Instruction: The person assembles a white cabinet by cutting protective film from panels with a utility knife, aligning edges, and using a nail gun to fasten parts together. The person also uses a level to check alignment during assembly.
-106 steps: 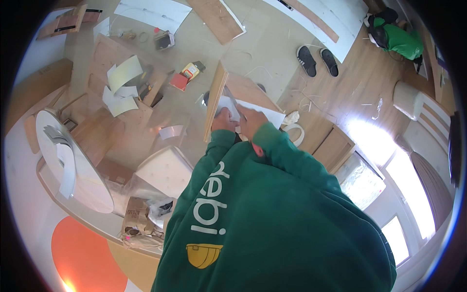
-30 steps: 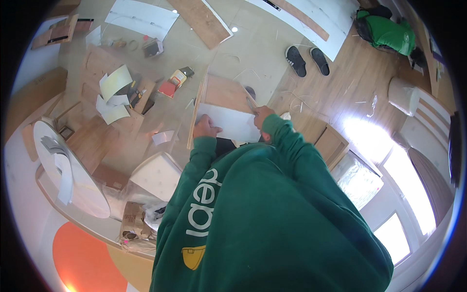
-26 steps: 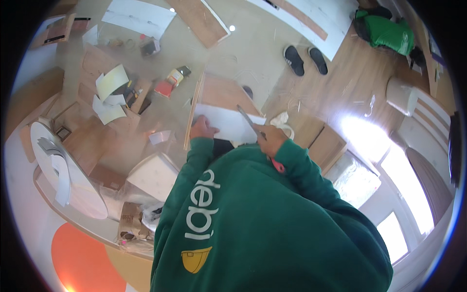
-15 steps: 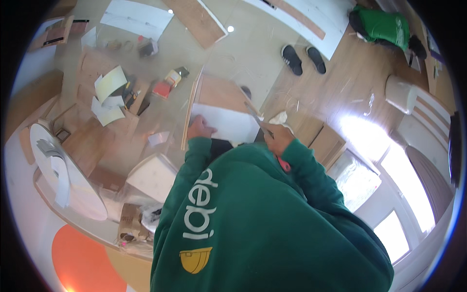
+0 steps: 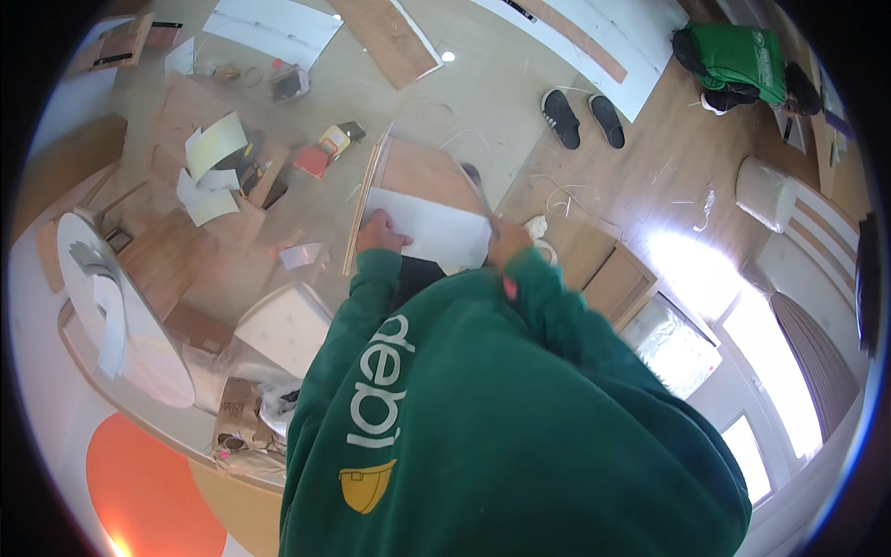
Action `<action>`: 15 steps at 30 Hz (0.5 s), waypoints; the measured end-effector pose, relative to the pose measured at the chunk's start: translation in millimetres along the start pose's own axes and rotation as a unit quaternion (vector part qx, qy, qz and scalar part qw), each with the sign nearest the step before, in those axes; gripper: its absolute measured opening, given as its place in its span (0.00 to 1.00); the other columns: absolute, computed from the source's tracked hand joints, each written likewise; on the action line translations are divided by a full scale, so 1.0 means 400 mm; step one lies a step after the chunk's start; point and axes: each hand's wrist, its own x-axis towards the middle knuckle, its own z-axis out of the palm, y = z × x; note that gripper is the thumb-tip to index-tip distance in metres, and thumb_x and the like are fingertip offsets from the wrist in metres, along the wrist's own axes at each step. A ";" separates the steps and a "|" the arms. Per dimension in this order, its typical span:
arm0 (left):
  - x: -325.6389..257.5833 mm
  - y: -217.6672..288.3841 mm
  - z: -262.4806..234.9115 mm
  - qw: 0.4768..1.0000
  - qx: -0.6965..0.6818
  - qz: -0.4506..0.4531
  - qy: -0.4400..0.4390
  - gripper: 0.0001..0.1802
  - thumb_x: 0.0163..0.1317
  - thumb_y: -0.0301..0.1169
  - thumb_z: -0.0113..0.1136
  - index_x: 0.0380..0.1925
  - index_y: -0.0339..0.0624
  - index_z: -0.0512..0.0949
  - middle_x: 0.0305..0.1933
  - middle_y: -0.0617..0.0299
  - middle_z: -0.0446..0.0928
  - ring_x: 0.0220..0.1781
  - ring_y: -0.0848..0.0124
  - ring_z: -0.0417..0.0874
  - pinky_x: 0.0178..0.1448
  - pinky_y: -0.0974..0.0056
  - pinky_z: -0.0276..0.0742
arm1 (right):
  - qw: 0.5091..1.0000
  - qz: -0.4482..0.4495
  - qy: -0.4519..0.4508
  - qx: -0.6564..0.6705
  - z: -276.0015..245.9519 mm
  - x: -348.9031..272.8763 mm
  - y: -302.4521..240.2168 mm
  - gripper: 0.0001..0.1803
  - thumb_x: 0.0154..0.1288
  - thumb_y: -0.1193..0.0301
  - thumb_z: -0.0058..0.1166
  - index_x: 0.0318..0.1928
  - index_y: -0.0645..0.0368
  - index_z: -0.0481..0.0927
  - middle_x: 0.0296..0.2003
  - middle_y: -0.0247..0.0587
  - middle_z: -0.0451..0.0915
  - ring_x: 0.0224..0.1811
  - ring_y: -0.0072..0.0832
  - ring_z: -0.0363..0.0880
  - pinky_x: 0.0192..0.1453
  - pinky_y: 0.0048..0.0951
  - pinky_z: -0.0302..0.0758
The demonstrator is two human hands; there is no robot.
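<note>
Change: since the frame half a second before, both hands had stayed on the white sheet; the right hand (image 5: 506, 243) had slid a little down its right edge, and the view had barely shifted.
White sheet: the white sheet (image 5: 429, 226) lay flat on a brown wooden panel (image 5: 422, 172), covering its near half, on the floor in front of the person.
Left hand: the left hand (image 5: 379, 232) pressed palm-down on the sheet's left corner, fingers spread flat, holding nothing.
Right hand: its grip was pinched closed on the sheet's right edge, touching it; what else the fingers held could not be told.
Sleeves: dark green sleeves (image 5: 367, 288) ran from both hands back to the lower edge.
Beside the panel: a thin wooden strip (image 5: 361, 204) stood along the panel's left side.
Farther off: a pair of black shoes (image 5: 580, 116) lay well apart, beyond the panel; yellowish paper pieces (image 5: 213, 158) lay to the left; a green bag (image 5: 738, 56) sat far right.
</note>
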 end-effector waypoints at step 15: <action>-0.085 0.085 0.052 0.956 0.031 0.287 0.056 0.21 0.49 0.31 0.70 0.42 0.43 0.74 0.50 0.53 0.75 0.52 0.50 0.76 0.53 0.52 0.73 | 0.979 0.007 0.073 0.190 -0.114 -0.095 0.197 0.30 0.70 0.70 0.46 0.71 0.56 0.57 0.20 0.39 0.74 0.13 0.25 0.71 0.19 0.30 0.72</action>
